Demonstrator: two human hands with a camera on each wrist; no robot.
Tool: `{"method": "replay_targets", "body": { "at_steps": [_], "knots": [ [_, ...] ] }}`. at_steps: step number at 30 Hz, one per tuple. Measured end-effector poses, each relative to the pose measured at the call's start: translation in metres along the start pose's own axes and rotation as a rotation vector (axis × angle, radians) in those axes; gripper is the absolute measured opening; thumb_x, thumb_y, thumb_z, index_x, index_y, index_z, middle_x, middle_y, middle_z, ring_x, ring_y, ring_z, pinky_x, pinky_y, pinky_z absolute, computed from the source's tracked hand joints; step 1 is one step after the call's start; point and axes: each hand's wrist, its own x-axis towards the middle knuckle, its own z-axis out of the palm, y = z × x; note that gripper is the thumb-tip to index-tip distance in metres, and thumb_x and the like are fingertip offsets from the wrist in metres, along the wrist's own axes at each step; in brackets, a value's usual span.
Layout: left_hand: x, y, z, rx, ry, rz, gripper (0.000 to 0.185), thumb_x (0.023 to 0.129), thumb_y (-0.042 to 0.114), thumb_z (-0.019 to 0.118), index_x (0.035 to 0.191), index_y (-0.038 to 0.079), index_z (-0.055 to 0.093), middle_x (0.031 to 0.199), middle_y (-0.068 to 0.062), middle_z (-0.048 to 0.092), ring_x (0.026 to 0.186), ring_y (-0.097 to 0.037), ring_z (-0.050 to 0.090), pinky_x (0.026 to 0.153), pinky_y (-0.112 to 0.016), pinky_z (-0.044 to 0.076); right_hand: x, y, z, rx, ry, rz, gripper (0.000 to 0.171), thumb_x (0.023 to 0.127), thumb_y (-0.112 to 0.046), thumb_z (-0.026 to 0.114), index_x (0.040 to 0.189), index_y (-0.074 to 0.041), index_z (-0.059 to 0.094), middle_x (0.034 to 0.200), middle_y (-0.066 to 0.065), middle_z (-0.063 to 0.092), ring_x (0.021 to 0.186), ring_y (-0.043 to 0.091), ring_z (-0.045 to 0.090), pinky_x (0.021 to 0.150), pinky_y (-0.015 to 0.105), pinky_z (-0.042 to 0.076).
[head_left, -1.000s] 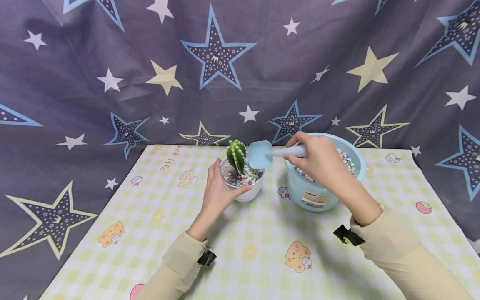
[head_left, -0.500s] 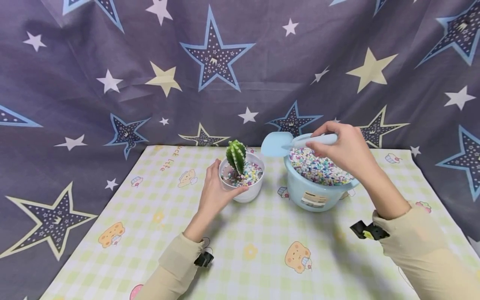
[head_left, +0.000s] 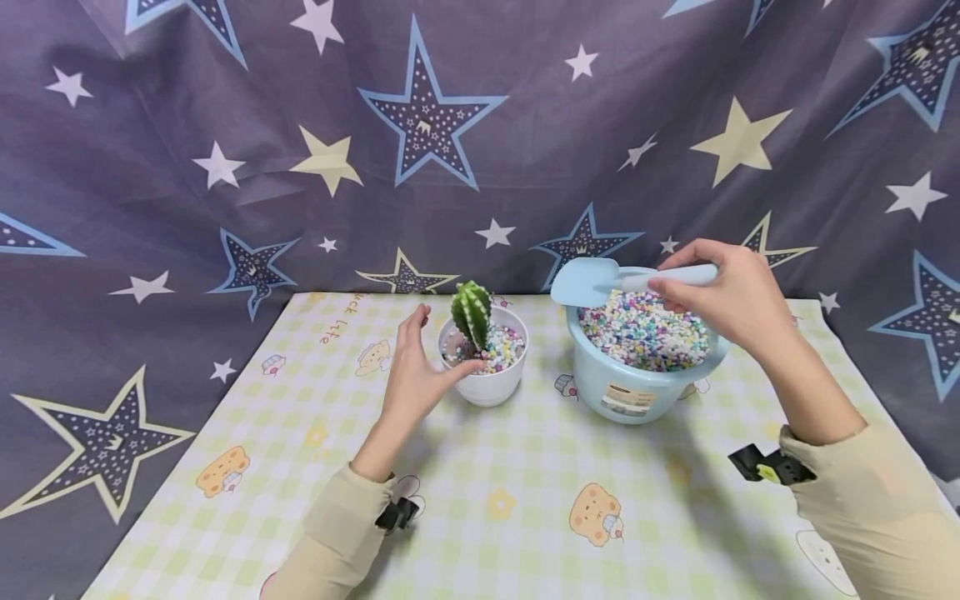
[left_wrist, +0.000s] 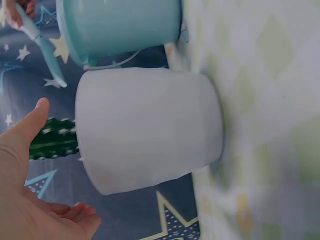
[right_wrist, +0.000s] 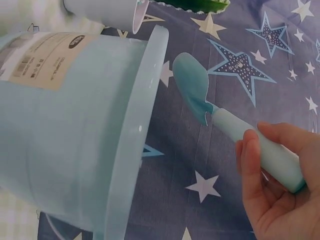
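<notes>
The pale-blue plastic scoop (head_left: 587, 282) has been carried rightward, from the rim of the white round pot (head_left: 487, 388) to above the left rim of the pale-blue round bucket (head_left: 596, 375), pinched by the right hand (head_left: 738, 292). The left hand (head_left: 416, 375) has been eased off the pot and is held spread, just beside its rim. On the green-and-white checked surface (head_left: 517, 458), both are placed near the far edge, well apart from the side edges, a gap between.
</notes>
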Motion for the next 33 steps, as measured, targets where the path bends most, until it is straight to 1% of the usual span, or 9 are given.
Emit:
{"method": "replay_targets", "body": {
  "at_steps": [3,6,12,15,19,22,26,31,33],
  "knots": [
    [0.003,0.005,-0.006,-0.03,0.03,0.031,0.116,0.07,0.043,0.09,0.158,0.009,0.022,0.157,-0.011,0.036,0.146,-0.028,0.035,0.123,-0.047,0.032,-0.001,0.002,-0.003,0.005,0.008,0.005,0.036,0.086,-0.037,0.078,0.104,-0.007,0.071,0.069,0.0,0.075,0.056,0.002,0.065,0.059,0.014,0.044],
    [0.005,0.01,-0.012,-0.07,0.065,0.084,0.112,0.071,0.038,0.09,0.157,0.01,0.025,0.157,-0.01,0.037,0.146,-0.027,0.036,0.124,-0.044,0.031,-0.002,0.005,-0.004,0.018,0.011,0.008,0.035,0.086,-0.035,0.078,0.103,-0.006,0.071,0.066,-0.003,0.073,0.056,0.003,0.066,0.058,0.012,0.046],
    [0.006,0.024,-0.021,-0.156,0.133,0.228,0.106,0.07,0.027,0.092,0.155,0.011,0.031,0.156,-0.007,0.038,0.145,-0.02,0.038,0.125,-0.034,0.029,-0.003,0.012,-0.009,0.015,0.01,0.027,0.036,0.086,-0.035,0.078,0.104,-0.005,0.071,0.065,-0.005,0.074,0.057,-0.002,0.066,0.059,0.01,0.044],
    [0.004,0.033,-0.022,-0.188,0.158,0.301,0.105,0.069,0.023,0.093,0.154,0.011,0.033,0.155,-0.007,0.039,0.145,-0.017,0.038,0.125,-0.031,0.029,-0.004,0.014,-0.012,-0.002,0.016,0.033,0.038,0.086,-0.037,0.078,0.105,-0.006,0.071,0.064,-0.008,0.073,0.057,-0.006,0.063,0.059,0.01,0.042],
    [-0.002,0.048,-0.023,-0.238,0.171,0.392,0.104,0.068,0.018,0.093,0.154,0.011,0.035,0.156,-0.007,0.038,0.144,-0.018,0.038,0.125,-0.03,0.028,-0.006,0.015,-0.02,-0.018,0.006,0.05,0.039,0.086,-0.04,0.076,0.107,-0.007,0.071,0.062,-0.012,0.072,0.057,-0.008,0.063,0.057,0.01,0.045],
    [-0.008,0.059,-0.02,-0.265,0.162,0.441,0.104,0.067,0.016,0.093,0.153,0.01,0.035,0.155,-0.006,0.04,0.144,-0.017,0.039,0.125,-0.029,0.029,-0.007,0.016,-0.026,-0.028,-0.005,0.063,0.039,0.087,-0.042,0.075,0.108,-0.009,0.071,0.062,-0.013,0.071,0.058,-0.007,0.064,0.056,0.011,0.047],
    [-0.014,0.072,-0.013,-0.296,0.127,0.479,0.105,0.066,0.016,0.094,0.152,0.008,0.036,0.153,-0.006,0.042,0.143,-0.016,0.04,0.124,-0.028,0.03,-0.009,0.018,-0.034,-0.055,-0.017,0.077,0.04,0.087,-0.045,0.074,0.109,-0.012,0.072,0.062,-0.015,0.071,0.059,-0.008,0.064,0.056,0.01,0.046],
    [-0.021,0.084,0.004,-0.337,0.064,0.511,0.104,0.064,0.014,0.095,0.15,0.006,0.038,0.153,-0.007,0.043,0.142,-0.017,0.041,0.124,-0.028,0.031,-0.01,0.021,-0.043,-0.125,-0.028,0.092,0.039,0.086,-0.048,0.074,0.106,-0.014,0.073,0.061,-0.015,0.07,0.059,-0.008,0.062,0.056,0.015,0.043],
    [-0.023,0.087,0.012,-0.341,0.031,0.507,0.103,0.064,0.015,0.095,0.15,0.006,0.038,0.152,-0.007,0.043,0.141,-0.018,0.042,0.123,-0.029,0.033,-0.011,0.022,-0.046,-0.144,-0.033,0.09,0.038,0.086,-0.048,0.075,0.104,-0.014,0.073,0.06,-0.013,0.07,0.059,-0.006,0.061,0.055,0.017,0.042]
  ]
}}
